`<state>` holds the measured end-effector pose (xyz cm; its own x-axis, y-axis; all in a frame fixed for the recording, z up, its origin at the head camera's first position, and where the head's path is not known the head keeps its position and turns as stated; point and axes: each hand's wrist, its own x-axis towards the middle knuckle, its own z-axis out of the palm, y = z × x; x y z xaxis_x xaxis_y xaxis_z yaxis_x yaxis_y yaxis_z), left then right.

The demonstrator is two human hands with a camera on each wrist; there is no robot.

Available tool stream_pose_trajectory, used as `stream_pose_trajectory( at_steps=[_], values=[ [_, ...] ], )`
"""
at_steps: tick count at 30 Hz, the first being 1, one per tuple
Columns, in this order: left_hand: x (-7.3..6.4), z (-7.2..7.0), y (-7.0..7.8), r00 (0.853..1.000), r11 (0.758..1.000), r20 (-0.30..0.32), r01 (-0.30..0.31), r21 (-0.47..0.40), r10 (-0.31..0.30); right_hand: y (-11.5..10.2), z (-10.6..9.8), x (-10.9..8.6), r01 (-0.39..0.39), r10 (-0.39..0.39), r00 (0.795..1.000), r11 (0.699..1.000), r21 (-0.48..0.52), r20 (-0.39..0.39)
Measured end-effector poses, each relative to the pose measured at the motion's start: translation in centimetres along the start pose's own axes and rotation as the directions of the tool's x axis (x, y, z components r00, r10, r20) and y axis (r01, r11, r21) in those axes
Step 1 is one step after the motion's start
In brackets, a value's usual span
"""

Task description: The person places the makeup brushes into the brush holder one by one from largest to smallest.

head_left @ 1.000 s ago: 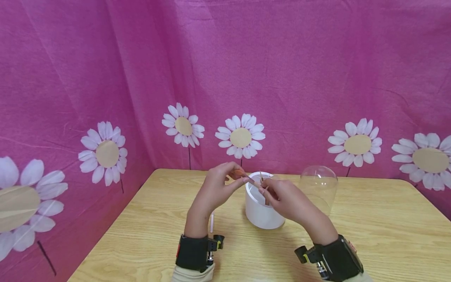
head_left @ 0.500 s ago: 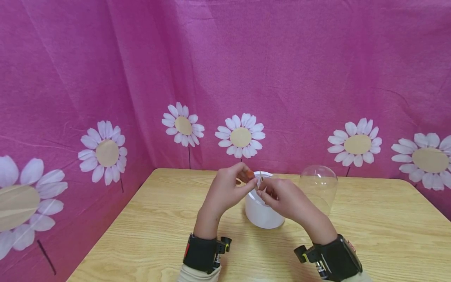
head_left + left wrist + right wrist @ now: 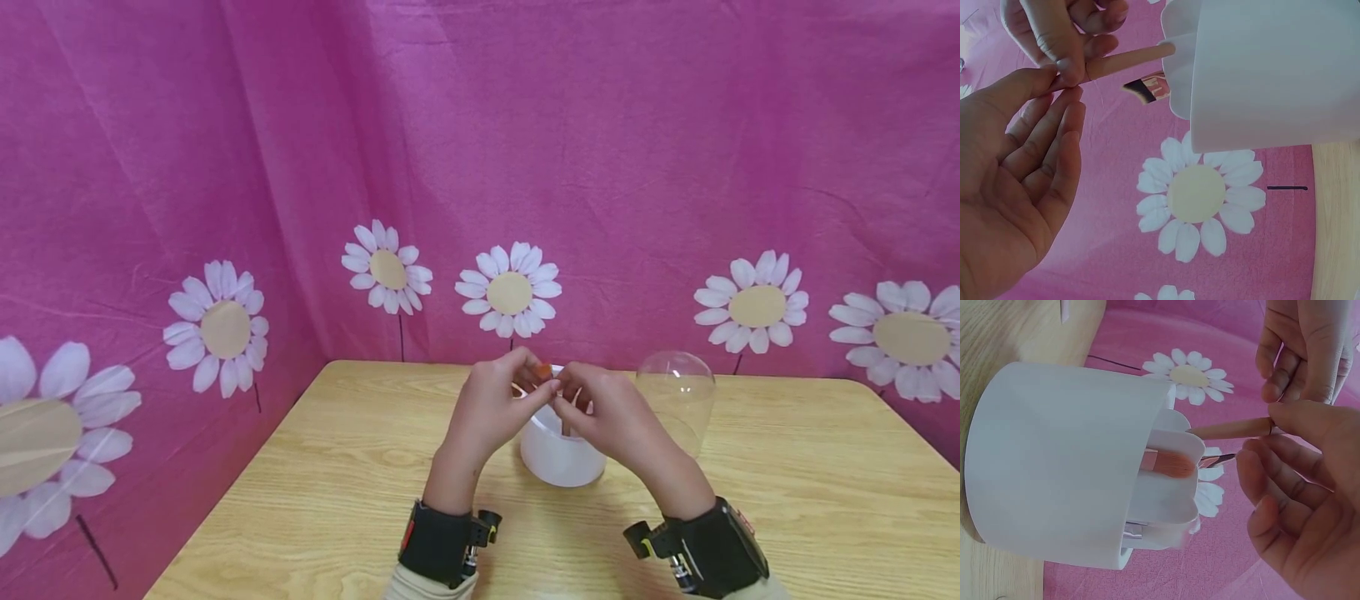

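Observation:
In the head view, my left hand and right hand meet above a round white holder. Both pinch the same makeup brush; its orange bristle end shows at the left fingers. The left wrist view has its tan handle pointing toward the holder's scalloped opening, thumbs and fingertips around the upper part. Whether the handle's tip is inside the opening is unclear. Other brushes stand in the holder: one with peach bristles and a dark-tipped angled one in the right wrist view.
A clear dome cover stands on the wooden table, right of the holder. A pale pink stick lies on the table in the right wrist view. Pink cloth with daisies hangs behind and at left.
My left hand has moved right, bringing the brush's bristle end closer to the right hand, and the brush has tipped from slanted to steeper. My right hand has stayed nearly in place.

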<state>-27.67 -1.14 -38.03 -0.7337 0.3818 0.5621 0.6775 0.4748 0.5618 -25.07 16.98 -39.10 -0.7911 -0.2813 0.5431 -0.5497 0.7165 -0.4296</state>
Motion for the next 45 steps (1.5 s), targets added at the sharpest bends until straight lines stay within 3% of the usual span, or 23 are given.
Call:
stream_pose_trajectory(
  at_steps=[9,22,33,40,45],
  values=[
    [-0.2,0.2,0.4,0.999,1.0,0.042,0.003,0.022,-0.003,0.3,-0.2,-0.1,-0.009,0.007,0.999,0.999,-0.037,-0.05],
    [-0.1,0.4,-0.1,0.996,0.981,0.087,0.0,0.193,-0.017,0.4,-1.2,-0.1,-0.097,0.097,0.994,0.995,0.009,-0.059],
    [-0.2,1.2,-0.5,0.973,0.967,0.208,0.04,0.253,-0.095,0.5,-1.7,-0.1,-0.131,0.131,0.99,0.991,0.006,-0.058],
    [-0.3,1.8,-0.5,0.968,0.961,0.232,0.029,0.276,-0.095,0.3,-2.1,-0.2,-0.149,0.148,0.987,0.989,-0.011,-0.057],
    [-0.4,1.8,-0.6,0.964,0.962,0.236,0.058,0.268,-0.123,0.3,-2.3,-0.3,-0.151,0.149,0.988,0.988,-0.039,-0.045]
  ],
)
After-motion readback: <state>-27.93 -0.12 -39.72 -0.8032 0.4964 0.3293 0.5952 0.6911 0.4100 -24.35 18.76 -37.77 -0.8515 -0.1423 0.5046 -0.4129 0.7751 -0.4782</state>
